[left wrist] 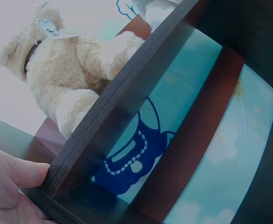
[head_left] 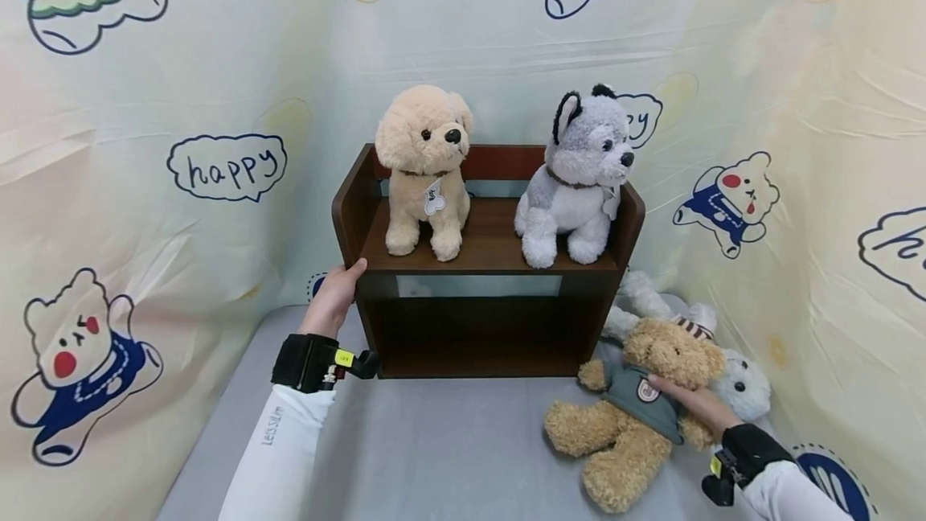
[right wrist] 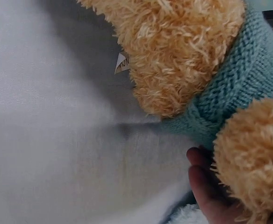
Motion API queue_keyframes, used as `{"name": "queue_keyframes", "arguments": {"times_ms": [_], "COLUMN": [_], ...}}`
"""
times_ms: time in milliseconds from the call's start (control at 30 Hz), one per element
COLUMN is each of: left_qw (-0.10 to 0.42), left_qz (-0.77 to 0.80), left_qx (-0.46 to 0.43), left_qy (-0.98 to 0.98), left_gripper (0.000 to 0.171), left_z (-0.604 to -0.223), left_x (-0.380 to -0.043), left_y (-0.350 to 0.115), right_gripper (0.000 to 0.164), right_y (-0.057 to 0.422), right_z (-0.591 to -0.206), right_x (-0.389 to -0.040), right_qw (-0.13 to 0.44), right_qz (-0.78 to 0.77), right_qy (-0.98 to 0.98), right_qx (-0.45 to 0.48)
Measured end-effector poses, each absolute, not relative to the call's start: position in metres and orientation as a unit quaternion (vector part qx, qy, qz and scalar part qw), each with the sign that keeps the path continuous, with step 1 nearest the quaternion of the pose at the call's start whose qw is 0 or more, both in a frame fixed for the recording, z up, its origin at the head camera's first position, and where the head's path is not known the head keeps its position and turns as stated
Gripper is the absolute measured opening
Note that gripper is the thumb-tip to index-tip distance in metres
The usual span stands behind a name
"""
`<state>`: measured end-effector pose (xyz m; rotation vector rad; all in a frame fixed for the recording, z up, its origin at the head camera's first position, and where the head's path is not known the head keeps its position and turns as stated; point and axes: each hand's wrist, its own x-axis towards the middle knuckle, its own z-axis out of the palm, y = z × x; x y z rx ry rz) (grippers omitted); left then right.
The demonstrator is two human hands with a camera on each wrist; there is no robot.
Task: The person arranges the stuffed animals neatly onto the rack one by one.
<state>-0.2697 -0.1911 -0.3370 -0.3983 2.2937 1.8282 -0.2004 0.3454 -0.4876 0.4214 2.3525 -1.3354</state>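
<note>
A dark brown wooden two-tier shelf (head_left: 493,235) stands on the grey surface. On its upper board sit a cream plush dog (head_left: 423,175) at the left and a grey-and-white plush husky (head_left: 575,195) at the right. My left hand (head_left: 334,300) grips the shelf's left side, with the thumb (left wrist: 31,173) against the board's front edge. To the right of the shelf lies a brown teddy bear (head_left: 644,404) in a blue-green knit sweater (right wrist: 239,70). My right hand (head_left: 698,407) holds it at the chest, thumb in front; its other fingers (right wrist: 204,186) reach behind the bear's arm.
Behind the teddy bear are more white plush toys, one with a striped scarf (head_left: 694,328) and another with a dark eye (head_left: 745,384). A patterned cloth (head_left: 463,38) hangs around the grey surface (head_left: 448,449) at the back and sides.
</note>
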Motion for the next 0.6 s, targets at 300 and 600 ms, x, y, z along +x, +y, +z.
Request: {"name": "queue_keyframes", "arguments": {"times_ms": [300, 600], "left_qw": [0.085, 0.086], "left_qz": [0.623, 0.622], "left_qx": [-0.133, -0.137], "left_qy": [0.766, 0.767], "left_gripper": [0.067, 0.068], "left_z": [-0.337, -0.338], "left_x": [-0.268, -0.268], "left_y": [-0.193, -0.192], "right_gripper": [0.111, 0.110], "right_y": [0.347, 0.350], "right_z": [-0.496, -0.505], "right_x": [-0.207, -0.210], "right_qw": [0.222, 0.230], "right_qz": [-0.451, -0.476], "right_qy": [0.847, 0.830], "right_qx": [0.174, 0.177]}}
